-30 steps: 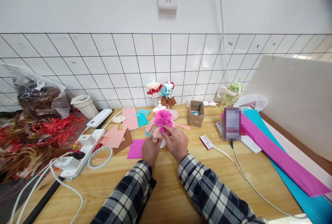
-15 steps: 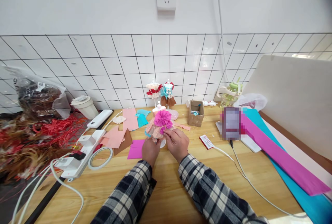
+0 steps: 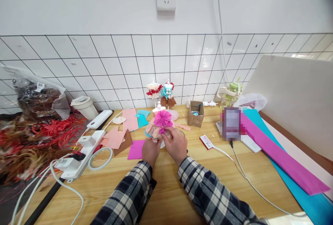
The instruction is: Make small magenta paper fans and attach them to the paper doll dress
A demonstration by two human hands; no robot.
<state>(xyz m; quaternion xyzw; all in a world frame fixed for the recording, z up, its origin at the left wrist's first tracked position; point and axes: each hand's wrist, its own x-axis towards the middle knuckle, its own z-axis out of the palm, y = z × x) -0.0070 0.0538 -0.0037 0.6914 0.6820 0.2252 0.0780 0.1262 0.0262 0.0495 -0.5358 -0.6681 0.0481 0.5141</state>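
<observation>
Slightly lowered since before, the right hand (image 3: 177, 144) pinched the pleated magenta paper fan (image 3: 162, 118); the left hand (image 3: 150, 151) gripped the small pink paper-dressed mannequin (image 3: 154, 130).

Both hands (image 3: 166, 147) close together, pinching

Little paper dress (image 3: 158, 125) with a magenta pleated fan over peach-and-teal skirt layers, standing upright right above both hands' fingertips.
</observation>
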